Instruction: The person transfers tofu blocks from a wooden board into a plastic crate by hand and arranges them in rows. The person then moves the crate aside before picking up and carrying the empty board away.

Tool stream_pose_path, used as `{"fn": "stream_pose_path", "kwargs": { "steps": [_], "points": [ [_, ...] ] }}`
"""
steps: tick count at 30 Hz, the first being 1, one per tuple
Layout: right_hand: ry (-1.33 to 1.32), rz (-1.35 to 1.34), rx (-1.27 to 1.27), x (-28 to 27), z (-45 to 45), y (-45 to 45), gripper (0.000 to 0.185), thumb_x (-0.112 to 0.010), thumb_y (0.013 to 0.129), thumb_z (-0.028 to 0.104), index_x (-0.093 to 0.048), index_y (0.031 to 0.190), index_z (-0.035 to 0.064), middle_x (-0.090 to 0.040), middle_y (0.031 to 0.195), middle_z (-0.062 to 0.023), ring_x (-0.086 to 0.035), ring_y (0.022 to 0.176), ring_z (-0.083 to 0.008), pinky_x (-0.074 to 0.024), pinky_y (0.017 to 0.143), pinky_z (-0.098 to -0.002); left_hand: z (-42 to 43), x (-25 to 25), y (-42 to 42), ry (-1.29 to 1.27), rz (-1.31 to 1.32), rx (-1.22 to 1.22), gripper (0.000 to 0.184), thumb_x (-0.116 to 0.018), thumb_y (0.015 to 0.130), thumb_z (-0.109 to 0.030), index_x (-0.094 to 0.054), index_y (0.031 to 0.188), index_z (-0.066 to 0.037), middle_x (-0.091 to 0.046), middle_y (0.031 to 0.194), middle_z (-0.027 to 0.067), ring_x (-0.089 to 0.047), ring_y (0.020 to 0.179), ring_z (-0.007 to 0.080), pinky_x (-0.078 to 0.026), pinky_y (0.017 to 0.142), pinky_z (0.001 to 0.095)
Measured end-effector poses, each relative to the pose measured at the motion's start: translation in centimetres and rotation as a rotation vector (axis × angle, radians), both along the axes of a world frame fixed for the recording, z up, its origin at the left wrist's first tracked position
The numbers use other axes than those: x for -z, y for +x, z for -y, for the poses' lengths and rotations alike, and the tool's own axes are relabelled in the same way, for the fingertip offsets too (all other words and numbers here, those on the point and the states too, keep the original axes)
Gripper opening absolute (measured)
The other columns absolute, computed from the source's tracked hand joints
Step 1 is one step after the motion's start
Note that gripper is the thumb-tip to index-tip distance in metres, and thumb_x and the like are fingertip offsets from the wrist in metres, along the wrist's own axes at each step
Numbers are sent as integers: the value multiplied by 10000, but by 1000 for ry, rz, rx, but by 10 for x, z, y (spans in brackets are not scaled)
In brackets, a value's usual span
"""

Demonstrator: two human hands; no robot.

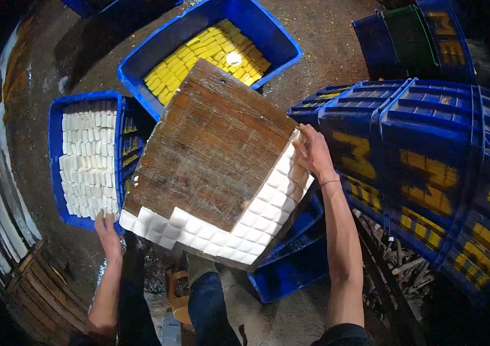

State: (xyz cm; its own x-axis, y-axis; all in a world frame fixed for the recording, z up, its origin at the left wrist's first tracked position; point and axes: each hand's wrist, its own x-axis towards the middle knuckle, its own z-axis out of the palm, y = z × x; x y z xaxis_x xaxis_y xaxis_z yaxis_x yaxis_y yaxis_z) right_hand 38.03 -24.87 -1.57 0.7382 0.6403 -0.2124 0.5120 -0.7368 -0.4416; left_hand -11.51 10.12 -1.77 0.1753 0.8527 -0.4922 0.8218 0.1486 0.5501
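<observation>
A square wooden board [210, 135] lies in front of me. White tofu-like blocks [222, 239] line its near edge and right side in close rows. My right hand [314, 153] is at the board's right corner, its fingers curled over the white blocks at the end of the right-hand rows. My left hand [108, 235] is by the near edge of a blue crate [55, 155], fingers stretched forward and no block visible in them. Upright rows of similar white blocks [89, 155] fill that crate.
Behind the board stands a larger blue crate [282, 40] of yellow blocks [210, 55]. Stacked blue crates with yellow lettering [412, 167] rise at the right. Below the board sits another blue crate [291, 277]. Wooden slats [43, 294] lie at lower left, sticks [409, 265] at lower right.
</observation>
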Motion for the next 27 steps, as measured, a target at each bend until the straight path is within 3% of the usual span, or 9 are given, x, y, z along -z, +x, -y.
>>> {"fn": "stream_pose_path", "kwargs": {
  "steps": [2,5,7,9,10,14,17,19,27],
  "points": [
    [80,56,-41,-21,-11,-3,314,-731,747,65,-629,1040,19,-641,951,-177,-594,970,-371,-429,933,-439,1,-15,19,135,-62,96,471,-494,1003,-282,-448,1342,43,-442,1364,199,-399,1289,300,-280,1103,365],
    [140,-175,121,-35,-11,2,325,-731,746,65,-628,1053,35,-637,911,-166,-607,970,-352,-440,921,-399,-1,-22,45,232,-21,149,428,-494,1004,-251,-465,1325,31,-462,1337,195,-417,1271,301,-288,1096,367],
    [54,-376,197,-46,-11,4,293,-703,798,148,-643,1071,57,-635,1076,-165,-565,1109,-334,-385,1003,-478,1,-24,61,229,31,170,414,-497,1003,-244,-474,1312,31,-474,1321,183,-427,1260,296,-297,1087,366],
    [-185,37,-262,-46,-2,-6,384,-629,876,288,-605,1199,81,-529,1334,-173,-425,1309,-334,-240,1082,-617,8,-27,80,221,82,193,400,-501,1002,-238,-483,1300,30,-486,1305,172,-437,1250,292,-307,1079,364],
    [-221,-10,-234,-26,4,-11,517,-560,910,382,-515,1328,80,-371,1494,-159,-280,1415,-325,-110,1081,-704,17,-27,96,161,158,151,384,-501,1002,-232,-493,1287,25,-495,1291,157,-449,1232,275,-320,1066,357],
    [-180,-5,-238,-18,13,-39,574,-586,899,345,-467,1338,-5,-397,1466,-185,-308,1399,-330,-153,1124,-621,60,-29,160,3,370,47,336,-519,991,-226,-535,1246,-7,-538,1203,112,-500,1123,203,-365,1011,319],
    [-197,-197,-190,-37,7,-38,619,-675,831,319,-482,1316,-13,-487,1363,-210,-440,1283,-351,-264,1104,-542,93,-24,200,-151,310,99,347,-519,993,-243,-528,1252,-11,-553,1189,107,-529,1071,189,-408,959,310],
    [-99,-270,-134,-38,0,-31,650,-756,733,283,-529,1253,-36,-555,1229,-232,-520,1152,-356,-378,1022,-470,124,-25,225,-235,588,153,340,-527,989,-274,-571,1231,-40,-568,1182,81,-579,1005,137,-494,830,260],
    [57,-591,42,-83,-12,-45,573,-820,630,284,-652,1079,-31,-687,938,-184,-665,844,-269,-520,792,-350,218,-27,290,-1111,795,-253,495,-534,972,-377,-444,1335,-54,-503,1298,119,-441,1266,238,-407,1020,423]
  ]
}}
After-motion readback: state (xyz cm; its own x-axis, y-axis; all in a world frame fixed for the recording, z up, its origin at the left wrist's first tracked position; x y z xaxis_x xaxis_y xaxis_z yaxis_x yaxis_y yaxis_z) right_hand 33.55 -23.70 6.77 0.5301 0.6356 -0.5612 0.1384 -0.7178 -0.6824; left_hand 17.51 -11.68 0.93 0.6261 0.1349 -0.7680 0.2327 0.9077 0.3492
